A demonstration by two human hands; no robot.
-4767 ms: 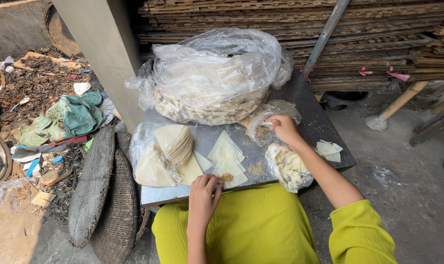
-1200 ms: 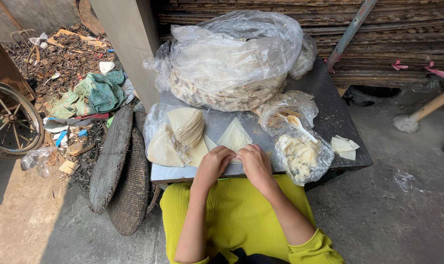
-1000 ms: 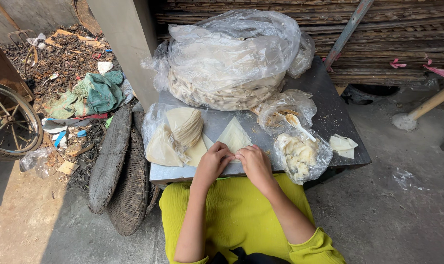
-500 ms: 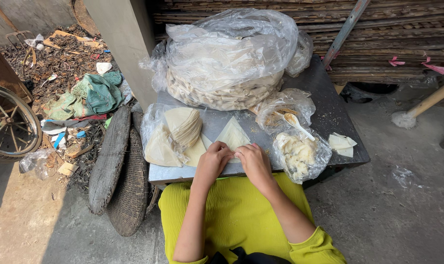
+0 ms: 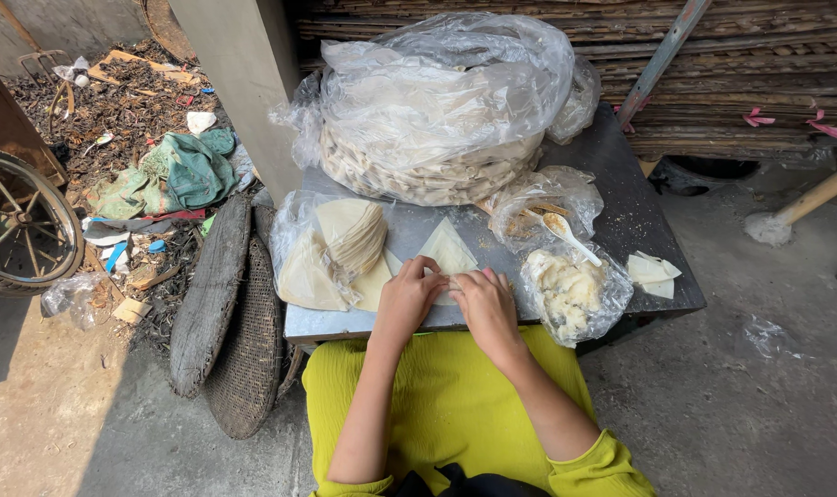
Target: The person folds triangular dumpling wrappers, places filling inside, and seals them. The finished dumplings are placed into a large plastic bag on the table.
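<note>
My left hand [image 5: 407, 299] and my right hand [image 5: 482, 306] rest side by side on a pale triangular dough wrapper [image 5: 448, 248] near the front edge of a low metal-topped table [image 5: 626, 212]. Both hands pinch the wrapper's near part, which they hide. A stack of folded wrappers [image 5: 345, 241] in clear plastic lies left of my left hand. A bag of pale filling [image 5: 566, 290] sits right of my right hand, and a white spoon [image 5: 566, 232] rests in a smaller bag behind it.
A large clear bag of finished pieces [image 5: 437, 120] fills the table's back. Loose wrapper pieces [image 5: 651, 272] lie at the right edge. Woven trays [image 5: 239, 331] lean on the floor at left, beside a concrete post [image 5: 248, 74], a wheel [image 5: 23, 230] and scattered debris.
My right hand came back from the filling bags at the right. Both hands have since moved forward together onto the wrapper and are working it.
</note>
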